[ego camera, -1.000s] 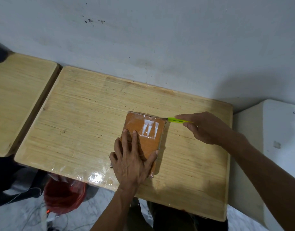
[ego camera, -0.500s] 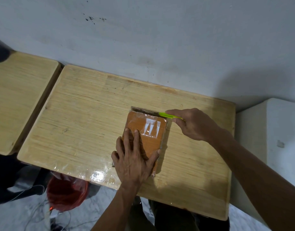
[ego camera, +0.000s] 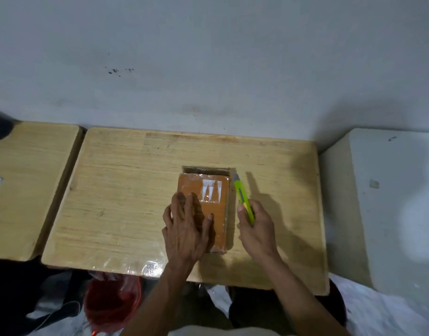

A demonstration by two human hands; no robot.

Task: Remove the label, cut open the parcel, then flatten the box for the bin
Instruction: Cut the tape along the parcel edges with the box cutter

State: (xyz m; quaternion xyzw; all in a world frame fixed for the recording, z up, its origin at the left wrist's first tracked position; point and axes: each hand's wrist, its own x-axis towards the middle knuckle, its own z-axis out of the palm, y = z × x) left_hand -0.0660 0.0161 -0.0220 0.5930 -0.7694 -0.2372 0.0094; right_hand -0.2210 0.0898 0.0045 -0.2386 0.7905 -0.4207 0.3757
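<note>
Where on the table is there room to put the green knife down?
Bare wood lies left of the parcel, out to the table edge, and behind it up to the wall. Right of the cutter is free too. It is crowded where the left hand and right hand flank the parcel.

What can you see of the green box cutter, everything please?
The box cutter is a slim utility knife with a bright yellow-green plastic-looking body and a grey tip pointing away from the person. It lies nearly lengthwise along the right side of the parcel, its tip near the parcel's far right corner; actual contact with the cardboard cannot be told. The right hand grips its rear half, fingers curled round it. How far the blade is out is too small to tell.
</note>
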